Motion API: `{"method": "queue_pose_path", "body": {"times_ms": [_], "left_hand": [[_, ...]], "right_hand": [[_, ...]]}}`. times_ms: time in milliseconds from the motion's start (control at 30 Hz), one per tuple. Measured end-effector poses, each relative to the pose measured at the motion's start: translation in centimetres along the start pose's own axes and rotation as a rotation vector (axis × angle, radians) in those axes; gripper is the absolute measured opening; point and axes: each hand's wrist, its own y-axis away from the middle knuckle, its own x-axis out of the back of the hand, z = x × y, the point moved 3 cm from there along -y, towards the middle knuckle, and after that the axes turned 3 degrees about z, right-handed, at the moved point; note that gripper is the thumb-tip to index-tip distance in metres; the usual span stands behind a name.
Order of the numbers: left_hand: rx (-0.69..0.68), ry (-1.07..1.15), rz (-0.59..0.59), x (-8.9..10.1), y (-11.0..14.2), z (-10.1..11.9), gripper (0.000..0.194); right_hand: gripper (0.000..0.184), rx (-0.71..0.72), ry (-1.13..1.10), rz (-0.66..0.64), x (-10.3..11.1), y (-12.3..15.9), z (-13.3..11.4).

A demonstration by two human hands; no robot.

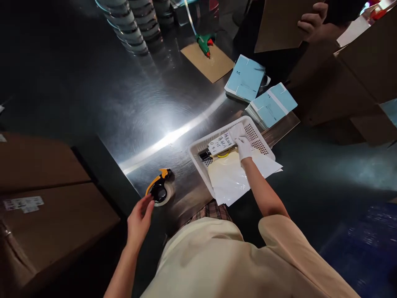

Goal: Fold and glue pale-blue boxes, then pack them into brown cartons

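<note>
My left hand [139,221] hovers bare at the metal table's [149,107] near edge, fingers loosely apart, just short of an orange-and-black tape dispenser [160,188]. My right hand [242,145], in a white glove, reaches into a white plastic basket [198,147] and rests on a handwritten white note [221,143]. White plastic bags [231,176] lie in the basket and hang over its near rim. Whether the gloved fingers grip the note is unclear.
Two stacks of light blue flat cartons [245,78] [271,105] lie beyond the basket. A green glue gun [204,43] rests on a cardboard sheet [211,62]. Stacked rolls [133,25] stand at the back. Brown boxes [46,215] sit left. Another person's hand [312,20] holds cardboard at top right.
</note>
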Motion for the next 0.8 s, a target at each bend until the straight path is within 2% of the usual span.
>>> {"method": "queue_pose_path", "body": {"times_ms": [67, 133, 200, 267, 333, 400, 500, 533, 600, 667, 700, 733, 800], "left_hand": [[-0.231, -0.021, -0.094, -3.1, -1.6, 6.8, 0.064], [-0.451, -0.048, -0.249, -7.1, -3.1, 13.8, 0.056], [-0.629, -0.073, -0.37, -11.3, -4.6, 20.4, 0.06], [-0.716, -0.078, -0.431, -14.9, -6.4, 25.8, 0.071], [-0.661, -0.032, -0.525, -17.8, -8.1, 29.5, 0.067], [-0.54, 0.051, -0.642, -19.7, -9.4, 31.3, 0.053], [-0.428, 0.14, -0.719, -20.4, -10.0, 31.8, 0.036], [-0.406, 0.154, -0.715, -20.3, -10.1, 31.6, 0.033], [-0.341, 0.173, -0.706, -20.2, -10.2, 31.2, 0.028], [-0.258, 0.187, -0.705, -20.3, -10.4, 31.0, 0.025], [-0.218, 0.185, -0.7, -20.4, -10.5, 31.1, 0.024], [-0.185, 0.178, -0.694, -20.6, -10.5, 31.2, 0.022], [-0.128, 0.161, -0.676, -20.7, -9.9, 31.7, 0.026]], "right_hand": [[0.049, -0.018, -0.132, -0.045, 0.2, 1.4, 0.1], [0.048, -0.019, -0.237, -0.089, 0.6, 2.7, -0.1], [0.047, 0.007, -0.304, -0.122, 0.9, 3.7, -0.7], [0.046, 0.039, -0.347, -0.164, 1.0, 4.3, -1.5], [0.045, 0.065, -0.368, -0.21, 0.9, 4.4, -2.1], [0.043, 0.081, -0.367, -0.229, 0.7, 4.4, -2.4], [0.042, 0.084, -0.313, -0.221, 0.5, 4.8, -2.3], [0.042, 0.084, -0.284, -0.19, 0.6, 5.1, -2.1], [0.042, 0.155, -0.177, -0.028, 1.2, 5.7, -2.3], [0.037, 0.341, 0.008, 0.177, 1.9, 6.5, -3.4], [0.033, 0.462, 0.115, 0.231, 2.0, 6.8, -4.3], [0.029, 0.582, 0.22, 0.232, 1.9, 7.0, -5.4], [0.027, 0.781, 0.393, 0.096, 1.1, 7.2, -7.3]]}}
